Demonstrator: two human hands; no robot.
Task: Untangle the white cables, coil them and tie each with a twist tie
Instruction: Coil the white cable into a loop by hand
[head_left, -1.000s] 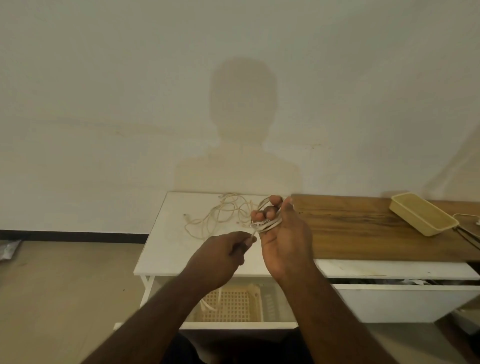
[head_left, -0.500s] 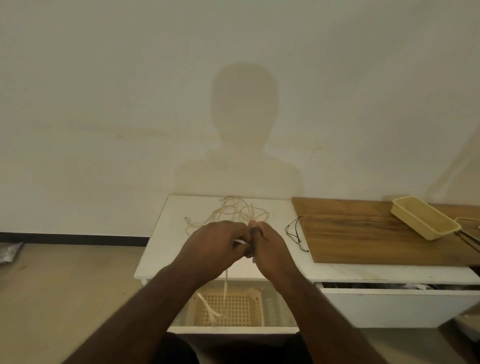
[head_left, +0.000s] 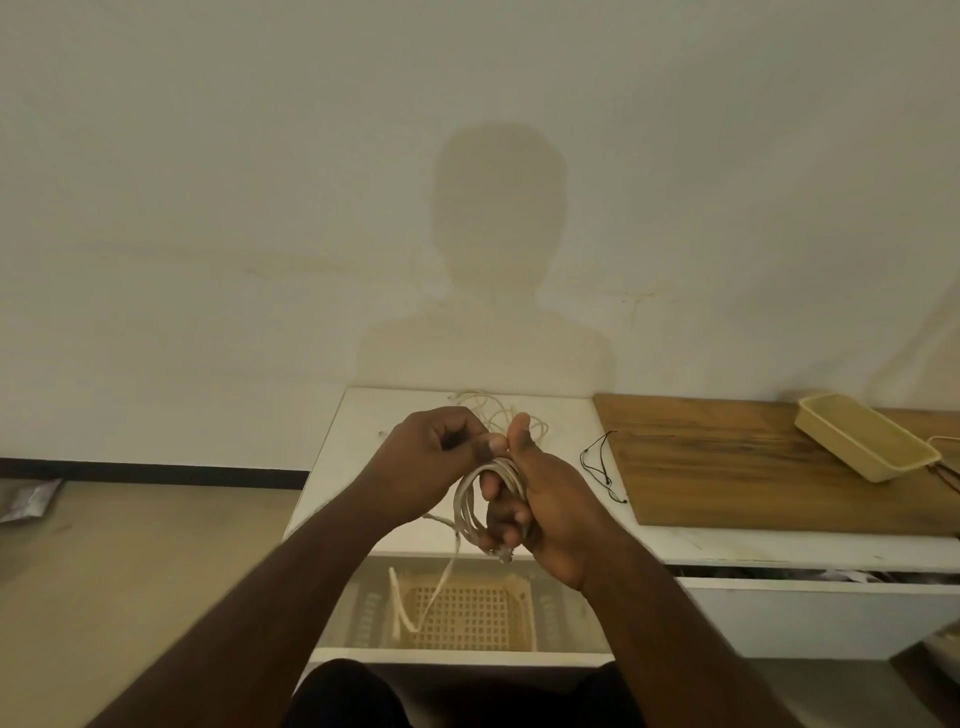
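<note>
The right hand (head_left: 540, 499) grips a coiled white cable (head_left: 470, 506); the left hand (head_left: 431, 462) pinches it. Its tail hangs into the lattice basket (head_left: 467, 613).

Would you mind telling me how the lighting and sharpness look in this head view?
Head view: dim, warm light from behind casts the person's shadow on the wall; wide-angle bowing at the edges; the coiled white cable in the right hand is fairly sharp.

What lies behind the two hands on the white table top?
A loose tangle of white cables lies on the white table top behind the left hand and right hand. The hands cover its near part, so its full extent cannot be seen.
</note>
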